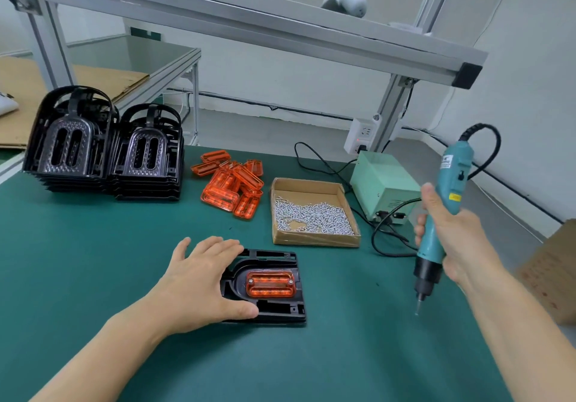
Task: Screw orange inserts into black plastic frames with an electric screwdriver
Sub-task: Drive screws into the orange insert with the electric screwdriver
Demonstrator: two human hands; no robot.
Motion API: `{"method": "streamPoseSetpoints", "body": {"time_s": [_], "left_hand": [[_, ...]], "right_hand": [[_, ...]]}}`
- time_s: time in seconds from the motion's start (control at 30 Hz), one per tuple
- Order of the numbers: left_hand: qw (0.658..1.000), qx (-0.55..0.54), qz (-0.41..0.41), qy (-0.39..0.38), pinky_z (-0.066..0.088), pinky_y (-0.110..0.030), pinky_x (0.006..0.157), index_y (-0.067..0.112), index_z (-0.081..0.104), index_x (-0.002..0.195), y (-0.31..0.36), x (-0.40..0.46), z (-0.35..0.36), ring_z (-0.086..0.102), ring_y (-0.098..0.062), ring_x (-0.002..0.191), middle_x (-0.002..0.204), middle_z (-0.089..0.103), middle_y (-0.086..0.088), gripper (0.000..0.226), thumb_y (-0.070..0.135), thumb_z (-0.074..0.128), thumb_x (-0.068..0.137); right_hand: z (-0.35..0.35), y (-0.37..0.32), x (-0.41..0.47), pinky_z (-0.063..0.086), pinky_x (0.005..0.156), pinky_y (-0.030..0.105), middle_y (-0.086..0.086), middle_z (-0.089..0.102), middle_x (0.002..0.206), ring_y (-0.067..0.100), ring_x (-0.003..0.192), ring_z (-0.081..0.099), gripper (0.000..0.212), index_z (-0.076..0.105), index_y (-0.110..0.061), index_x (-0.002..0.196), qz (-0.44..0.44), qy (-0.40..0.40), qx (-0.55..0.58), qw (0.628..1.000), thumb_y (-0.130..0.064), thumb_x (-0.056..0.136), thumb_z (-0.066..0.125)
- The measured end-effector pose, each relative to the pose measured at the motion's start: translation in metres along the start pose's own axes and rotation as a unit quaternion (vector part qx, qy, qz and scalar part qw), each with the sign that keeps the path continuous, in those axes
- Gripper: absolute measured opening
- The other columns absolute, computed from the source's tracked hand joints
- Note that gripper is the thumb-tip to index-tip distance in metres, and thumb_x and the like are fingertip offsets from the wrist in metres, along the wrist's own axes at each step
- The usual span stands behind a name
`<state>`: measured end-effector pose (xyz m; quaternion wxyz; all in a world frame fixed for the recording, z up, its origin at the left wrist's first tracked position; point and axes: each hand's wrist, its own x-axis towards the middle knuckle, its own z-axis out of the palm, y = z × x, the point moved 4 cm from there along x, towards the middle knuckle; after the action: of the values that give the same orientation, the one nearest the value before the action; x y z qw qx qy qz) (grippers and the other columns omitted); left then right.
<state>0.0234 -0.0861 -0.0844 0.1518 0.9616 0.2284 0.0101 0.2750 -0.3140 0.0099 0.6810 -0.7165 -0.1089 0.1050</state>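
I am seeing my left hand [199, 280] lying flat with relaxed fingers on the left part of a black frame [274, 309], which is lying flat on the green table [93, 261] in front of me. An orange insert [270, 283] is sitting in the frame's recess, its long axis running left to right, with a screw showing at each end. My right hand [452, 236] is gripping the teal screwdriver [436, 223] to the right of the frame, well apart from it; the tool is standing almost upright, bit pointing down at the table, cable end tilting up and away. Behind, a cardboard tray [314, 241] is holding screws [314, 217], beside loose orange inserts [232, 183] and two stacks of black frames [103, 145].
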Motion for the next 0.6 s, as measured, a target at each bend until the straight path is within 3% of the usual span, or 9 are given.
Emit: {"method": "streamPoseSetpoints", "body": {"time_s": [0.27, 0.43, 0.5, 0.6], "left_hand": [[1.000, 0.020, -0.002, -0.013, -0.011, -0.041, 0.116, 0.032, 0.005, 0.151, 0.004, -0.001, 0.002, -0.004, -0.002, 0.144, 0.157, 0.003, 0.019, 0.123, 0.090, 0.043, 0.049], [1.000, 0.018, 0.000, 0.003, -0.010, -0.039, 0.117, 0.032, 0.007, 0.151, 0.004, -0.001, 0.002, -0.002, -0.002, 0.144, 0.156, 0.005, 0.019, 0.128, 0.092, 0.031, 0.041], [1.000, 0.015, 0.000, 0.005, -0.009, -0.039, 0.117, 0.032, 0.007, 0.150, 0.005, -0.001, 0.002, 0.000, -0.003, 0.144, 0.156, 0.006, 0.020, 0.127, 0.092, 0.031, 0.041], [1.000, 0.008, 0.001, 0.010, -0.008, -0.039, 0.117, 0.033, 0.006, 0.150, 0.005, -0.001, 0.002, 0.003, -0.003, 0.143, 0.155, 0.011, 0.019, 0.126, 0.091, 0.035, 0.042]], "right_hand": [[-0.037, 0.046, 0.013, 0.050, 0.054, 0.031, 0.008, 0.056, 0.067, 0.019, 0.054, 0.054, 0.045, 0.054, -0.010, 0.092, 0.116, -0.017, -0.178, 0.977, -0.054, 0.089, 0.058], [-0.038, 0.064, 0.017, 0.053, 0.057, 0.034, 0.011, 0.057, 0.071, 0.021, 0.055, 0.059, 0.045, 0.054, -0.006, 0.094, 0.118, -0.036, -0.299, 0.946, -0.051, 0.094, 0.054], [-0.035, 0.069, 0.019, 0.055, 0.061, 0.037, 0.011, 0.062, 0.072, 0.022, 0.053, 0.062, 0.048, 0.053, -0.005, 0.090, 0.111, -0.047, -0.386, 0.914, -0.052, 0.095, 0.050], [-0.028, 0.071, 0.023, 0.046, 0.053, 0.031, 0.007, 0.060, 0.072, 0.021, 0.056, 0.057, 0.053, 0.049, -0.010, 0.077, 0.067, -0.053, -0.580, 0.810, -0.058, 0.096, 0.039]]}}
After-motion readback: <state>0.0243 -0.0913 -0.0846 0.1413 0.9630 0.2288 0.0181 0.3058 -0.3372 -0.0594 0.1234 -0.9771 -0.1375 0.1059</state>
